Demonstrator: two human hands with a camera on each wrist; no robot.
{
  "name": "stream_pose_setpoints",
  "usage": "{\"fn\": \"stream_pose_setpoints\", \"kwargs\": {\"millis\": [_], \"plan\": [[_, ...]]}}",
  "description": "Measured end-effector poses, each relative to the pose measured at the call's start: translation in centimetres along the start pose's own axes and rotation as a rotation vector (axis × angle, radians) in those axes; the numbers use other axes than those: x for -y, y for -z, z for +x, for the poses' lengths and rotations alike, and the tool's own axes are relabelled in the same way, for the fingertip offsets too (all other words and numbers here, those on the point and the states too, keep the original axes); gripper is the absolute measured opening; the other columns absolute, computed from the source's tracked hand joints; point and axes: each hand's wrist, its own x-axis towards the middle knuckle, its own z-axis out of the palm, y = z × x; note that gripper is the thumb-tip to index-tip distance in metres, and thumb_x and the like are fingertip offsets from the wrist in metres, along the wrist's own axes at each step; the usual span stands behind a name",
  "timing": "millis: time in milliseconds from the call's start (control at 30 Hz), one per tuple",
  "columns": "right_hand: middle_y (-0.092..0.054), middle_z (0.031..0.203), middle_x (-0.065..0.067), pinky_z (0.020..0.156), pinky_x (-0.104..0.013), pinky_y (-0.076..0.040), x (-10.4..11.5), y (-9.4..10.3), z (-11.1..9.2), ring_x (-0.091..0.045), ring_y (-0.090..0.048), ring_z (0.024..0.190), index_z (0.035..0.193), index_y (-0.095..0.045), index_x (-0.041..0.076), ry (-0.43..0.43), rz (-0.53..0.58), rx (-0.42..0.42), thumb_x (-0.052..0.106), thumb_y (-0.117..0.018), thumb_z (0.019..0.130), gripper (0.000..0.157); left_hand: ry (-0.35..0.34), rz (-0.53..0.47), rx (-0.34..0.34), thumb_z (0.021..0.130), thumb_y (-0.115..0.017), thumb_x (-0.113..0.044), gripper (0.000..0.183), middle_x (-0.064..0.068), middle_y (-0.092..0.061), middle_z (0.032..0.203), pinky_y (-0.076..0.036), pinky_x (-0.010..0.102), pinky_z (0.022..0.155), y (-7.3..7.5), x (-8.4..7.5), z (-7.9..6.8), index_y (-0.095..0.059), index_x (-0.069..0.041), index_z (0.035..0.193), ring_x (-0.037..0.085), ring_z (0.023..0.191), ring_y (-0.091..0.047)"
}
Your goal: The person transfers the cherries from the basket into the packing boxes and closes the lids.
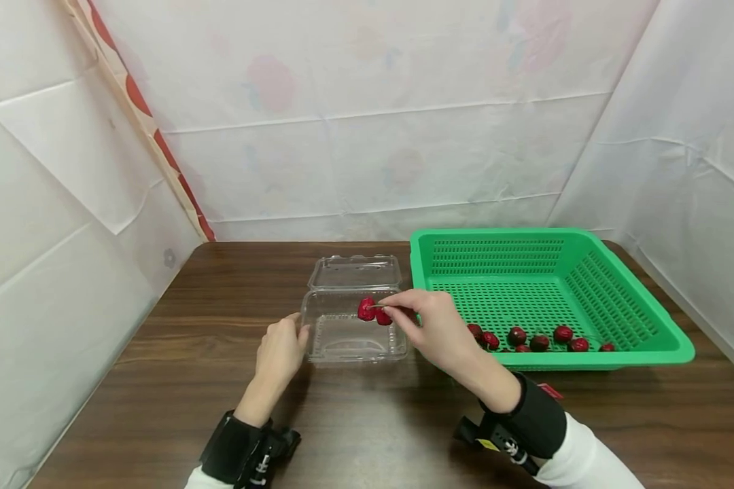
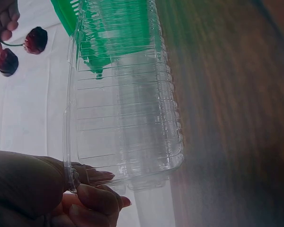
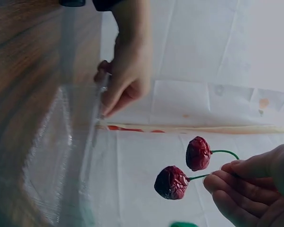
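Note:
Two dark red, wrinkled cherries (image 3: 172,183) hang from green stems that my right hand (image 1: 437,329) pinches between thumb and fingertips. In the head view the cherries (image 1: 366,309) overlap the base of a clear plastic clamshell container (image 1: 356,350), and the right wrist view shows them above its rim. The container's lid (image 1: 356,273) is folded back, away from me. At its left side my left hand (image 1: 281,350) grips the wall, with thumb and fingers around the rim in the left wrist view (image 2: 92,196).
A green plastic basket (image 1: 648,356) with slotted walls stands on the right, beside the container. Several more cherries (image 1: 539,342) lie along its near side. The brown wooden table (image 1: 220,285) meets white patterned sheeting (image 1: 367,163) at the back and sides.

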Motion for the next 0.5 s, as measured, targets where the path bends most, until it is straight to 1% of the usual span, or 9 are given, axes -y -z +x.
{"fn": "stream_pose_setpoints", "kwargs": {"millis": [100, 233, 333, 400, 500], "plan": [[-0.066, 0.083, -0.003, 0.053, -0.017, -0.042, 0.0, -0.8, 0.1, -0.004, -0.052, 0.06, 0.089, -0.069, 0.005, -0.001, -0.034, 0.016, 0.005, -0.066, 0.079, 0.011, 0.007, 0.006, 0.001, 0.088, -0.053, -0.009, 0.035, 0.026, -0.062, 0.087, -0.028, 0.022, 0.033, 0.0, -0.1, 0.0, -0.051, 0.013, 0.114, 0.011, 0.035, -0.035], [-0.066, 0.083, -0.004, 0.055, -0.017, -0.043, 0.2, -1.9, 0.2, -0.006, -0.055, 0.063, 0.088, -0.069, 0.004, -0.015, -0.067, 0.036, 0.005, -0.064, 0.08, 0.01, 0.005, 0.005, -0.004, 0.087, -0.054, -0.009, 0.035, 0.024, -0.063, 0.085, -0.028, 0.022, 0.033, 0.0, 0.0, 0.0, -0.051, 0.013, 0.114, 0.011, 0.035, -0.035], [-0.066, 0.083, -0.004, 0.058, -0.019, -0.045, 0.1, -2.8, 0.2, -0.009, -0.059, 0.068, 0.088, -0.069, 0.005, -0.017, -0.087, 0.05, 0.006, -0.063, 0.081, 0.009, 0.001, 0.005, -0.005, 0.087, -0.054, -0.009, 0.035, 0.022, -0.063, 0.08, -0.028, 0.022, 0.032, -0.1, 0.0, 0.0, -0.051, 0.014, 0.114, 0.01, 0.034, -0.034], [-0.065, 0.082, -0.004, 0.059, -0.021, -0.046, 0.0, -3.4, 0.2, -0.01, -0.06, 0.069, 0.088, -0.069, 0.005, -0.017, -0.111, 0.065, 0.006, -0.063, 0.081, 0.009, 0.001, 0.007, -0.003, 0.087, -0.054, -0.008, 0.035, 0.019, -0.062, 0.073, -0.028, 0.022, 0.032, -0.1, 0.1, 0.0, -0.051, 0.014, 0.114, 0.01, 0.034, -0.033], [-0.065, 0.081, -0.005, 0.06, -0.024, -0.047, -0.2, -4.2, 0.2, -0.013, -0.061, 0.069, 0.088, -0.068, 0.005, -0.009, -0.16, 0.083, 0.006, -0.062, 0.081, 0.009, -0.001, 0.008, -0.004, 0.087, -0.054, -0.009, 0.035, 0.021, -0.063, 0.076, -0.028, 0.022, 0.032, -0.1, 0.0, 0.1, -0.051, 0.014, 0.114, 0.01, 0.034, -0.034]]}}
